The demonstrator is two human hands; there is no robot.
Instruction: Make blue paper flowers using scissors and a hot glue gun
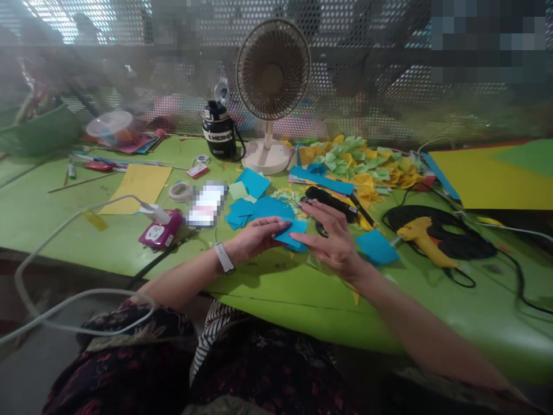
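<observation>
My left hand (pixel 259 235), a white watch band (pixel 224 258) on its wrist, pinches a small blue piece of paper (pixel 294 230) between thumb and fingers, just over the table's front part. At the paper's right edge is my right hand (pixel 332 239); its thumb touches the sheet while its other fingers are stretched out and apart. A dark round handle, perhaps of scissors (pixel 320 229), shows partly beneath the right hand. Behind my hands lie several cut blue paper pieces (pixel 272 207). Another blue square (pixel 378 248) lies to the right of my right hand.
Behind stand a fan (pixel 273 75) and a black bottle (pixel 219 135). Yellow and green paper pieces (pixel 354 158) are heaped at the back. A yellow glue gun (pixel 425 239) lies right; a phone (pixel 207 204), tape roll (pixel 181 191) and pink power socket (pixel 161 230) lie left, with trailing cables.
</observation>
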